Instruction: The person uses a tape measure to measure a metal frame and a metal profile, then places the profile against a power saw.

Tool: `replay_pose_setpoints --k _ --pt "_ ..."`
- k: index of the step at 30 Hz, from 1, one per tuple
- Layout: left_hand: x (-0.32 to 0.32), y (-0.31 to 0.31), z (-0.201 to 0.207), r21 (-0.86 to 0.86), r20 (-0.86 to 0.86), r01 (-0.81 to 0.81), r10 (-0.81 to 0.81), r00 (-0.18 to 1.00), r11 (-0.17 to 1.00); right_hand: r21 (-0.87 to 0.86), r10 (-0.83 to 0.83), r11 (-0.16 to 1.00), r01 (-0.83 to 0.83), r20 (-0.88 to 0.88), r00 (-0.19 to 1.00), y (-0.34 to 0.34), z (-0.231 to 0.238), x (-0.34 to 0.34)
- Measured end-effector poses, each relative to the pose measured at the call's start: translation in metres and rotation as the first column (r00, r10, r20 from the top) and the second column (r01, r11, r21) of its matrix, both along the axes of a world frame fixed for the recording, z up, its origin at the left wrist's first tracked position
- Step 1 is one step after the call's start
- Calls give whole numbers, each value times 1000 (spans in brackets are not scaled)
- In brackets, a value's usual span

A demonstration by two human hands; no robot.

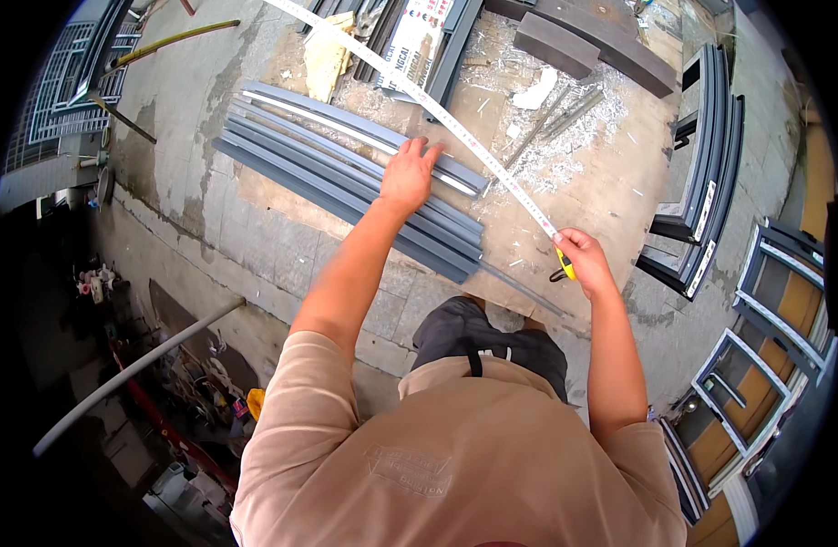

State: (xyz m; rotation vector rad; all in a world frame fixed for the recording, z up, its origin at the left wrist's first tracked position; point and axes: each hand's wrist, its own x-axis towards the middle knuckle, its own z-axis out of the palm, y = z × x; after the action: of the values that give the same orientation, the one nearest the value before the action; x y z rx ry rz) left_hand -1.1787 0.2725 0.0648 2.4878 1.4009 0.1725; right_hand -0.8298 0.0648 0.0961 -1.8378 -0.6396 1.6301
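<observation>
Several long grey metal profiles [337,173] lie side by side on the board before me, slanting from upper left to lower right. My left hand [410,175] rests on the far ones, its fingers spread over a profile with a white strip. In my right hand [583,258] is a tape measure [565,264] with a yellow case, partly hidden by my fingers. Its white blade [464,137] runs out in a long diagonal to the upper left, past the far side of the profiles, and leaves the picture at the top.
Beyond the profiles lie yellow foam [328,59], a wrapped bundle of profiles [423,41] and dark brown beams [555,44]. Shavings [583,123] litter the board around thin strips. Dark window frames [697,173] stand at the right, more frames [742,387] lower down. A grey pipe [145,369] juts out at left.
</observation>
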Motion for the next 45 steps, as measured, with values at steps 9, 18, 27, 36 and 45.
replay_pose_setpoints --k 9,18,27,36,45 --pt "19 30 -35 -96 -401 229 -248 882 969 -160 -228 964 214 -71 971 -122 21 36" --pt "55 -5 66 40 -108 218 -212 971 975 -196 -378 922 335 -259 889 -229 26 60" --pt "112 -97 252 315 206 79 -149 967 946 -57 -338 932 358 -490 804 -289 46 124" --pt "163 -228 402 324 833 -98 -235 501 941 -27 -235 966 258 -510 827 -386 56 213" --pt "170 -353 492 255 949 60 -262 174 965 -29 -254 959 283 -534 806 -476 67 207"
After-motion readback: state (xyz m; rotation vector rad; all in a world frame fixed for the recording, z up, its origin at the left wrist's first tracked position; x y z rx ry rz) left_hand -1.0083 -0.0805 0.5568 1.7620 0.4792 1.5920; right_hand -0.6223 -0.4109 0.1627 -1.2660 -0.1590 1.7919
